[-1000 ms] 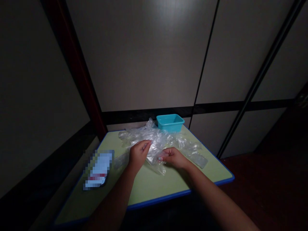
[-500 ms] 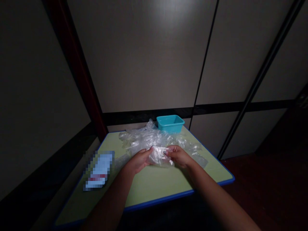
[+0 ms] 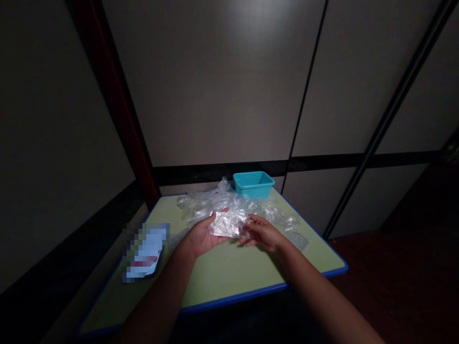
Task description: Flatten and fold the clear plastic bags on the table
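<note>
A shiny, crinkled clear plastic bag [image 3: 226, 224], folded into a small flat shape, is held above the table. My left hand [image 3: 205, 235] grips it from the left, thumb on top and fingers beneath. At its right edge, my right hand [image 3: 262, 232] has its thumb and index finger on the plastic, with the other fingers loosely curled. Behind both hands lies a spread pile of crumpled clear plastic bags [image 3: 204, 203].
A turquoise basket [image 3: 254, 191] stands at the back right of the green table [image 3: 229, 279], which has a blue edge. At the left lies a flat, pixelated item [image 3: 148, 251]. Cabinet panels [image 3: 222, 95] rise behind the table.
The plastic between my hands now looks flatter and more compact, and it has shifted slightly left. My right hand's fingers have spread somewhat, and more of my left palm shows beneath it.
</note>
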